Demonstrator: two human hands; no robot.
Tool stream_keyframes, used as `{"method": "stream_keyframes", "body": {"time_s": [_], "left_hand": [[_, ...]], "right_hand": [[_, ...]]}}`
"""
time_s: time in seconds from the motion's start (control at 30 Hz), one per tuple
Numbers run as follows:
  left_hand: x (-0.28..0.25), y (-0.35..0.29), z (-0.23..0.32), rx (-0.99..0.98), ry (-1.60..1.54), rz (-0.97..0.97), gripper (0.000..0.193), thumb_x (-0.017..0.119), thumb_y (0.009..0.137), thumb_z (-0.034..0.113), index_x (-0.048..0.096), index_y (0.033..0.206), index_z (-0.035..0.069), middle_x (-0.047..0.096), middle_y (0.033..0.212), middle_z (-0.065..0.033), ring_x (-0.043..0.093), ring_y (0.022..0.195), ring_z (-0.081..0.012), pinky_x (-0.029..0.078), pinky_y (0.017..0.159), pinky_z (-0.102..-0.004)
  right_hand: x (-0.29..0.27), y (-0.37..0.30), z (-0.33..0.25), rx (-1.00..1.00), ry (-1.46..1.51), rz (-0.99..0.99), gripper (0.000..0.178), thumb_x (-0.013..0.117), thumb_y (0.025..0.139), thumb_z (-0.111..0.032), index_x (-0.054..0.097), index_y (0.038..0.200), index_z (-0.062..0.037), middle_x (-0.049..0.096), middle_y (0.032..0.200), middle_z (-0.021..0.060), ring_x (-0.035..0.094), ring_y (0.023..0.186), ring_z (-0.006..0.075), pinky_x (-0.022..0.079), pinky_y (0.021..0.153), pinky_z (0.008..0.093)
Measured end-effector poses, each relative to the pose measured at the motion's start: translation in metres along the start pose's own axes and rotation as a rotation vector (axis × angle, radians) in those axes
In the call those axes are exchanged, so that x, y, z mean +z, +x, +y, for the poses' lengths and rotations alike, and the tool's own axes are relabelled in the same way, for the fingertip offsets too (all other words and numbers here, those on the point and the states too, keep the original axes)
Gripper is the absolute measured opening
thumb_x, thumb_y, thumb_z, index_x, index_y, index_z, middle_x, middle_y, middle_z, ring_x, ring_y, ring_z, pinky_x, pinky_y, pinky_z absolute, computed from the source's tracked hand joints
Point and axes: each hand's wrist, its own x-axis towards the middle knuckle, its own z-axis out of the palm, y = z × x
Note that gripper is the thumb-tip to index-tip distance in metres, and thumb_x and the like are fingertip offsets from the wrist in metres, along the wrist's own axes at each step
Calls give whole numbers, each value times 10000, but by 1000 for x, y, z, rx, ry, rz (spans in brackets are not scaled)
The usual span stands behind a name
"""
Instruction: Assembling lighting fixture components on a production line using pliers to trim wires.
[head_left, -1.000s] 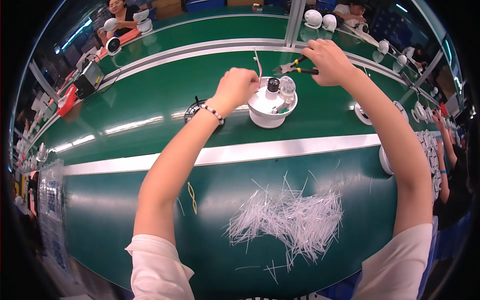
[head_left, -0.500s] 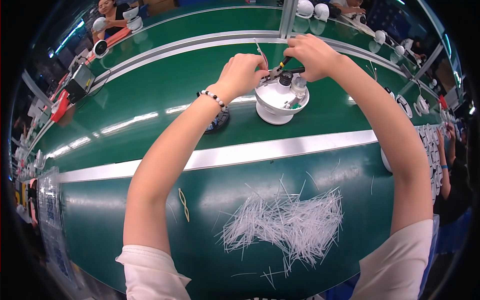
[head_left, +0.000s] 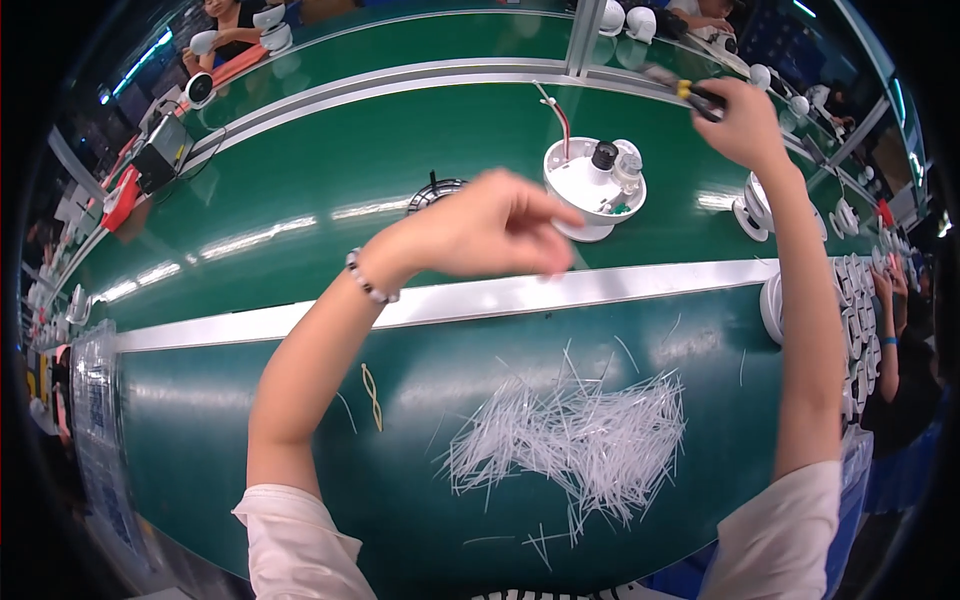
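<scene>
The right hand [head_left: 745, 125] has its fingers closed around a yellow-handled tool [head_left: 700, 96], raised beyond the white round device [head_left: 593, 187] on the green surface [head_left: 300, 210]. The left hand [head_left: 490, 225] hovers nearby, fingers loosely curled, empty.

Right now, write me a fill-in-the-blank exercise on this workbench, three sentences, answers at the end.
1. The right hand is raised beyond the white round device and holds a tool with a yellow and ____ handle.
2. The left hand hovers above the belt and wears a beaded ____ on its wrist.
3. The loose pile of thin white strips lies on the ____ surface nearest the person.

Missing words: black; bracelet; green
</scene>
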Motion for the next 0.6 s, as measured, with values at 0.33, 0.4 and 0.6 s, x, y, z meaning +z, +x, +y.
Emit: {"method": "stream_keyframes", "body": {"time_s": [0.33, 0.4, 0.6], "left_hand": [[-55, -12, -104, -576, 829, 604, 454, 655, 690, 220, 530, 1080, 24, 568, 1043, -181, 538, 980, -316, 434, 844, -372], [-41, -15, -93, -503, 789, 727, 394, 650, 670, 180, 569, 1021, 21, 583, 1015, -171, 547, 959, -314, 429, 854, -360], [22, -20, -63, -301, -42, 827, 290, 535, 689, 49, 537, 970, -24, 571, 882, -105, 555, 803, -178, 473, 671, -283]], "right_hand": [[-117, -108, -164, -63, 325, -237, 327, 656, 524, -80, 558, 834, -39, 530, 737, 112, 532, 723, 280, 428, 654, 354], [-140, -128, -198, -117, 505, -405, 338, 666, 516, -92, 541, 828, -52, 527, 771, 101, 526, 755, 264, 411, 697, 351], [-144, -213, -242, -280, 590, -732, 372, 686, 615, -304, 535, 826, -38, 499, 760, 81, 509, 736, 238, 377, 653, 335]]}}
